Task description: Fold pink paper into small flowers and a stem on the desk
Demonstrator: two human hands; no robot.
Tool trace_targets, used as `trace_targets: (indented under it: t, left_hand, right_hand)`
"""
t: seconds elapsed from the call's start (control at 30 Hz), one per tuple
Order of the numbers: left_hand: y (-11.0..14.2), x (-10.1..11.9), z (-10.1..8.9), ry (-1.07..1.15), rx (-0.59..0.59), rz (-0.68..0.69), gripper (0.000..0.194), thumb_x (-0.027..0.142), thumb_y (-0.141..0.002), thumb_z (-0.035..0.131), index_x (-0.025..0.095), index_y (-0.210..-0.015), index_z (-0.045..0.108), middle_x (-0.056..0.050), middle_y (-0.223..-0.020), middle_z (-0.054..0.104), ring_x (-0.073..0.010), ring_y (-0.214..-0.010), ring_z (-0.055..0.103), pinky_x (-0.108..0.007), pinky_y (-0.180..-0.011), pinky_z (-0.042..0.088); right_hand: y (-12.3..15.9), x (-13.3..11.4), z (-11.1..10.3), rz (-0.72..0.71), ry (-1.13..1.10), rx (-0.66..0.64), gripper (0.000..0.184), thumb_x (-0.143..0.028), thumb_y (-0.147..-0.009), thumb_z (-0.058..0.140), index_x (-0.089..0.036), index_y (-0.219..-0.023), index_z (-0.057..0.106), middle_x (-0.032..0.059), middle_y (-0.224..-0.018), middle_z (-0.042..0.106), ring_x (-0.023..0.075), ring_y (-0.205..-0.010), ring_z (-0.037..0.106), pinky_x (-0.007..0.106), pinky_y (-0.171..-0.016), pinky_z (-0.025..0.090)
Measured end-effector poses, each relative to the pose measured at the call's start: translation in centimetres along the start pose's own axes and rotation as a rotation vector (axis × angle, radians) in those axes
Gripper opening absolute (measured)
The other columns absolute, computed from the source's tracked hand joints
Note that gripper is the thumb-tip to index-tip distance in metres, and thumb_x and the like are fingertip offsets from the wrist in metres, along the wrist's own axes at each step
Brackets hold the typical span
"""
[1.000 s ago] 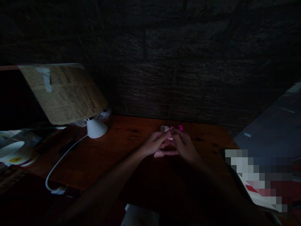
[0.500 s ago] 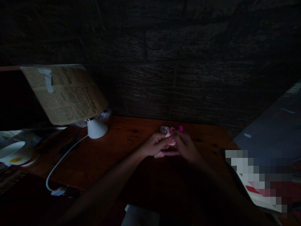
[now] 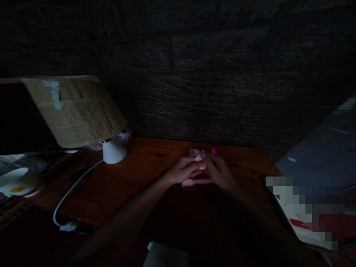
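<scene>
My left hand (image 3: 182, 171) and my right hand (image 3: 218, 171) meet over the middle of a dark wooden table (image 3: 133, 189). Both pinch a small pale pink piece (image 3: 200, 160) between their fingertips. Just beyond the fingers, a small greyish lump (image 3: 194, 152) and a bright magenta bit (image 3: 213, 151) show; whether they lie on the wood or belong to the pink piece is unclear. The scene is very dim, so I cannot make out what the pink piece is.
A white cone-shaped lamp base (image 3: 113, 152) with a white cable (image 3: 69, 189) stands at the left, under a taped newspaper sheet (image 3: 78, 109). A plate (image 3: 15, 180) lies far left. A brick wall (image 3: 211, 74) backs the table. Papers (image 3: 303, 226) lie at the right edge.
Both hands stay joined in the same spot; the fingers have shifted slightly on the pink piece, and less of the magenta bit shows behind them.
</scene>
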State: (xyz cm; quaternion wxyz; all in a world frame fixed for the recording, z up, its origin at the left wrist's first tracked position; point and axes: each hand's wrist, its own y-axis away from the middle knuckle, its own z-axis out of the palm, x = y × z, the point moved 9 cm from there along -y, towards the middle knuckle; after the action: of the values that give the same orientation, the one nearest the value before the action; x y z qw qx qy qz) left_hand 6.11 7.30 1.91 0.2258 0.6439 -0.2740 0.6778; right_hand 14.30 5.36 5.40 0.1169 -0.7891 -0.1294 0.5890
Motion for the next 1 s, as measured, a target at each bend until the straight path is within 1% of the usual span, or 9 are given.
trace_targets:
  t: [0.1,0.17,0.3,0.4,0.53,0.67,0.73,0.83,1.0]
  left_hand:
    - [0.0,-0.3,0.4,0.005,-0.047,0.019,0.038,0.05,-0.074,0.069,0.013,-0.072,0.059,0.004,-0.059,0.049,-0.0057,-0.052,0.04,-0.02,-0.049,0.031]
    - [0.0,-0.6,0.7,0.035,-0.093,0.009,0.037,0.048,-0.074,0.07,0.012,-0.076,0.061,0.004,-0.06,0.049,-0.0057,-0.054,0.041,-0.02,-0.052,0.034]
    - [-0.2,-0.8,0.9,0.072,-0.131,-0.003,0.035,0.045,-0.078,0.067,0.013,-0.069,0.058,0.006,-0.052,0.043,-0.0046,-0.047,0.035,-0.021,-0.048,0.03]
    - [-0.3,-0.7,0.5,0.083,-0.095,-0.001,0.035,0.045,-0.076,0.067,0.013,-0.067,0.057,0.005,-0.052,0.047,-0.0046,-0.046,0.037,-0.021,-0.046,0.026]
    - [-0.2,-0.4,0.5,0.099,-0.072,-0.012,0.043,0.053,-0.074,0.067,0.011,-0.072,0.06,0.003,-0.053,0.05,-0.0059,-0.047,0.043,-0.021,-0.045,0.025]
    - [-0.2,0.1,-0.1,0.08,0.013,0.009,0.047,0.059,-0.077,0.063,0.014,-0.071,0.054,0.007,-0.051,0.042,-0.0038,-0.043,0.032,-0.02,-0.044,0.021]
    - [-0.3,0.2,-0.5,0.087,0.051,0.031,0.046,0.06,-0.078,0.062,0.015,-0.073,0.054,0.008,-0.053,0.039,-0.0038,-0.044,0.03,-0.02,-0.044,0.021]
    - [-0.4,0.3,-1.2,0.05,0.095,0.091,0.044,0.059,-0.08,0.061,0.014,-0.079,0.058,0.007,-0.057,0.041,-0.0047,-0.048,0.033,-0.02,-0.046,0.026]
    - [-0.4,0.3,-1.6,-0.007,0.131,0.175,0.045,0.058,-0.084,0.056,0.014,-0.086,0.064,0.003,-0.062,0.048,-0.0072,-0.054,0.042,-0.022,-0.053,0.034]
  right_hand:
    - [-0.1,0.1,0.5,0.008,-0.032,-0.107,0.049,-0.062,-0.087,0.049,-0.019,-0.065,0.055,-0.0005,-0.063,0.054,0.0143,-0.062,0.053,0.026,-0.059,0.044]
    - [-0.1,0.1,0.5,0.001,-0.019,-0.136,0.048,-0.062,-0.086,0.052,-0.02,-0.063,0.053,-0.0019,-0.059,0.052,0.013,-0.058,0.05,0.025,-0.056,0.042]
    - [0.2,0.0,0.9,0.02,-0.067,-0.167,0.046,-0.059,-0.089,0.05,-0.02,-0.065,0.054,-0.0024,-0.057,0.056,0.0129,-0.055,0.054,0.025,-0.056,0.045]
    - [0.4,0.1,1.1,0.051,-0.116,-0.139,0.044,-0.059,-0.089,0.05,-0.021,-0.068,0.055,-0.0019,-0.056,0.058,0.0141,-0.054,0.056,0.026,-0.056,0.048]
    - [0.2,0.1,0.6,0.023,-0.107,-0.058,0.046,-0.061,-0.088,0.051,-0.021,-0.065,0.053,-0.0008,-0.058,0.058,0.0144,-0.056,0.057,0.025,-0.055,0.047]
    - [-0.2,0.5,-0.3,0.022,-0.081,0.016,0.051,-0.066,-0.088,0.047,-0.019,-0.072,0.059,-0.0007,-0.061,0.054,0.0125,-0.057,0.051,0.024,-0.054,0.042]
    - [-0.2,1.1,-0.2,0.082,-0.1,0.004,0.054,-0.07,-0.086,0.046,-0.018,-0.074,0.059,-0.0018,-0.06,0.05,0.0114,-0.054,0.046,0.024,-0.05,0.037]
    - [0.0,1.7,0.4,0.148,-0.15,-0.038,0.055,-0.072,-0.082,0.051,-0.018,-0.072,0.056,-0.0043,-0.057,0.042,0.0094,-0.05,0.038,0.023,-0.045,0.029]
    - [0.3,2.3,1.7,0.204,-0.294,-0.081,0.048,-0.066,-0.081,0.057,-0.02,-0.072,0.051,-0.0075,-0.053,0.036,0.0075,-0.046,0.032,0.022,-0.043,0.027]
